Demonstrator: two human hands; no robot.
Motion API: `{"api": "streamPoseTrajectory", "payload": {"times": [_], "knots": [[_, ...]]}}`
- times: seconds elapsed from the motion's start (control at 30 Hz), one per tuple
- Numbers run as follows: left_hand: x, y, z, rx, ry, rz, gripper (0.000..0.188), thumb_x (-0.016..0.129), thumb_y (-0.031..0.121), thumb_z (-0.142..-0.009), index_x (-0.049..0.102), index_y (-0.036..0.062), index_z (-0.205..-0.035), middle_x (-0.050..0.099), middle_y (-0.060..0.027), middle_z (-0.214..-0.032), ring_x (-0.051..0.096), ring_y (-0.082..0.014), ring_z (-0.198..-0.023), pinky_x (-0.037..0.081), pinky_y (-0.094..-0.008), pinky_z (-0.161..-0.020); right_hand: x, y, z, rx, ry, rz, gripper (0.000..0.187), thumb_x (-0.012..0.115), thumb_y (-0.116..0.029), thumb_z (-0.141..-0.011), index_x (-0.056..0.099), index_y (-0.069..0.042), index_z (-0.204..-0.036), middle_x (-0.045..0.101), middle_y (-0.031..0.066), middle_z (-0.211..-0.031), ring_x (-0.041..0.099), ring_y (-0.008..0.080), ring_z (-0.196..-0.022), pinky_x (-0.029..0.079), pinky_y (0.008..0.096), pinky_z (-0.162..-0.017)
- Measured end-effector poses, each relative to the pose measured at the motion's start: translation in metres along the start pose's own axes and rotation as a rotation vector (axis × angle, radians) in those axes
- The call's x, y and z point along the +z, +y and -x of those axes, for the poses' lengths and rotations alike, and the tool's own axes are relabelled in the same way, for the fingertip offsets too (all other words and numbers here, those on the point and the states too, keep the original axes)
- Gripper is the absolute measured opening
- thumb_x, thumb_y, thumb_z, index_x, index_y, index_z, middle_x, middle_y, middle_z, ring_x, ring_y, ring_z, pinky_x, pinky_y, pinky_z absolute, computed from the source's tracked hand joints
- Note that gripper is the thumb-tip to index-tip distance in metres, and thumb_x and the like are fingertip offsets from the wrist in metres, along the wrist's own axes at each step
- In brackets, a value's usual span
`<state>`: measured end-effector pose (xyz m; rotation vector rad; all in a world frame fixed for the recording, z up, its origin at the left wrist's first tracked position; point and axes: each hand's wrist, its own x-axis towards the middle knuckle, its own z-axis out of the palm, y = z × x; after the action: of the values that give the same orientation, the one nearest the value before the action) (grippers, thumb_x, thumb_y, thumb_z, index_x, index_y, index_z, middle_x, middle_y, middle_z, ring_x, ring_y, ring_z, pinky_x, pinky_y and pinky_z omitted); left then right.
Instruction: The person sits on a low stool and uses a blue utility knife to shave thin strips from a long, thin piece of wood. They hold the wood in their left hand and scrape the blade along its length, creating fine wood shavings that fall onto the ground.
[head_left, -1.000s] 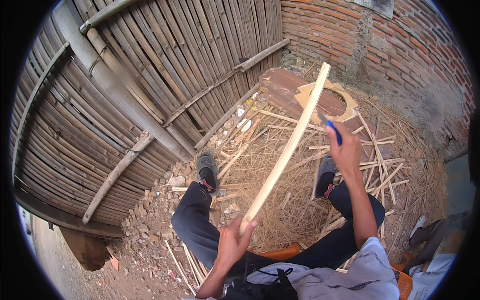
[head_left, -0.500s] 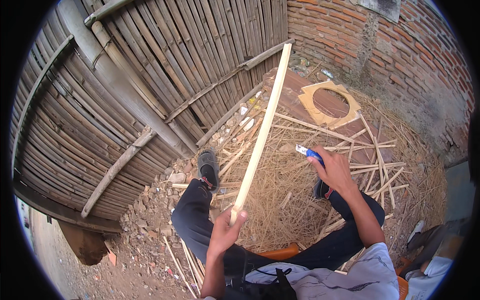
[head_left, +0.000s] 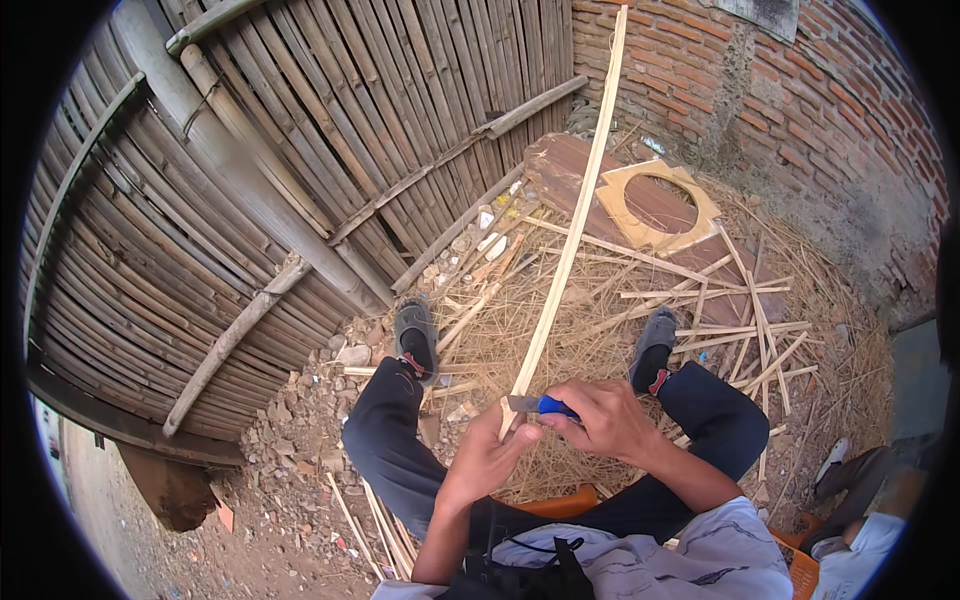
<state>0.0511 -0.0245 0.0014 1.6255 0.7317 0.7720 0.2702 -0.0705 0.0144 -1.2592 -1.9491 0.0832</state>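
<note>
My left hand (head_left: 489, 455) is closed around the lower end of a long, pale bamboo strip (head_left: 570, 240), which slants up and away to the far right, past the top of the brick wall. In my right hand (head_left: 603, 420) is a utility knife (head_left: 550, 405) with a blue handle, its blade pointing left. That blade lies across the strip just above my left thumb, where a pale cut or notched spot shows. Both hands are close together between my knees.
Thin shavings (head_left: 530, 450) cover the ground between my feet. Several split strips (head_left: 770, 330) lie crossed at the right, others (head_left: 375, 530) at lower left. A brown board (head_left: 560, 180) bears a cardboard piece (head_left: 625, 215) with a round hole. Bamboo fence left, brick wall right; another person (head_left: 860, 530) sits at lower right.
My right hand has come down and left, bringing the knife blade onto the strip. The strip's far end has swung up and right, and my left hand has shifted slightly right.
</note>
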Motion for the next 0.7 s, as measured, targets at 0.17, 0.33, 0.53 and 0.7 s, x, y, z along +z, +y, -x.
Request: {"api": "streamPoseTrajectory", "payload": {"times": [0.17, 0.33, 0.53, 0.7], "knots": [[0.000, 0.005, 0.000, -0.033, 0.001, -0.043, 0.039, 0.065, 0.039, -0.113, 0.066, 0.0010, -0.119, 0.057, 0.0052, -0.085, 0.048, -0.0065, -0.079, 0.044, -0.0278, -0.068, -0.003, -0.008, -0.007, -0.022, -0.037, 0.042, 0.024, 0.079, -0.029, -0.098, 0.067, -0.010, -0.106, 0.074, 0.0067, -0.083, 0.074, 0.0271, -0.063, 0.057, 0.0401, -0.054], [0.001, 0.009, -0.001, -0.050, 0.024, -0.105, 0.036, 0.068, 0.036, -0.111, 0.067, 0.0002, -0.116, 0.063, -0.0035, -0.085, 0.054, -0.0144, -0.077, 0.047, -0.0335, -0.068, -0.003, -0.008, -0.007, -0.016, -0.054, 0.051, 0.022, 0.077, -0.028, -0.099, 0.066, -0.011, -0.105, 0.072, 0.0066, -0.079, 0.072, 0.0273, -0.060, 0.056, 0.0409, -0.052], [0.003, 0.021, -0.003, -0.062, 0.074, -0.238, 0.034, 0.073, 0.030, -0.107, 0.067, -0.0020, -0.117, 0.068, -0.0194, -0.079, 0.062, -0.0352, -0.067, 0.051, -0.0432, -0.066, -0.004, -0.005, -0.010, -0.045, -0.046, 0.143, 0.023, 0.075, -0.033, -0.101, 0.066, -0.012, -0.103, 0.070, 0.0054, -0.075, 0.071, 0.0253, -0.057, 0.055, 0.0388, -0.049], [0.006, 0.024, -0.005, -0.087, 0.092, -0.313, 0.036, 0.070, 0.031, -0.109, 0.067, -0.0047, -0.114, 0.064, -0.0230, -0.072, 0.061, -0.0431, -0.063, 0.049, -0.0463, -0.060, -0.008, -0.002, -0.011, -0.060, -0.023, 0.155, 0.026, 0.073, -0.037, -0.103, 0.067, -0.011, -0.104, 0.069, 0.0051, -0.073, 0.071, 0.0242, -0.055, 0.055, 0.0375, -0.048]]}}
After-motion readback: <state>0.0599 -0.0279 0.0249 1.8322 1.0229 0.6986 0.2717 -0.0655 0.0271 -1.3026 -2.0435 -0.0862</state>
